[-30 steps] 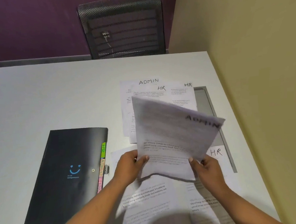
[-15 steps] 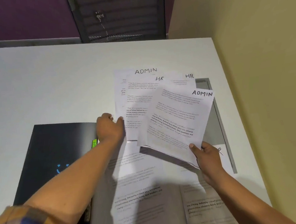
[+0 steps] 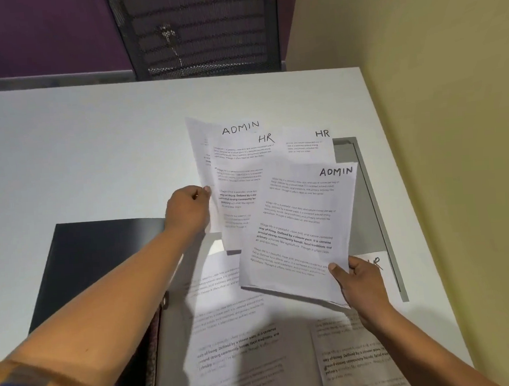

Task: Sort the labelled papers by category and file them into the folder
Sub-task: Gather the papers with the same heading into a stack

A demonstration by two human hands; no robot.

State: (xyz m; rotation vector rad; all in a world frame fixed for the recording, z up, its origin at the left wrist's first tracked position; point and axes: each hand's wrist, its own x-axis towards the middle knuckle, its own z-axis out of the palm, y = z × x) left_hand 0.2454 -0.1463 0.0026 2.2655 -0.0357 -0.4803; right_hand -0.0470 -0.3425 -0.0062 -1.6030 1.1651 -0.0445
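Note:
My right hand (image 3: 361, 278) pinches the near right corner of a printed sheet labelled ADMIN (image 3: 301, 228), held a little above the table. My left hand (image 3: 188, 209) grips the left edge of another ADMIN sheet (image 3: 201, 142) at the back, and that edge curls up off the table. Two sheets labelled HR (image 3: 240, 175) (image 3: 307, 144) lie overlapping on top of that back sheet. A black folder (image 3: 95, 264) with coloured tabs lies shut at the left, partly under my left forearm. More printed sheets (image 3: 232, 324) lie near me, one with an HR label (image 3: 375, 262) half hidden by my right hand.
The white table (image 3: 93, 143) ends at a yellow wall on the right. A grey tray (image 3: 365, 203) lies along the right side under the papers. A black mesh chair (image 3: 199, 31) stands behind the table's far edge.
My left hand let go of the held ADMIN sheet, reached forward and took the edge of the back ADMIN sheet, lifting it. My right hand lowered its sheet flatter.

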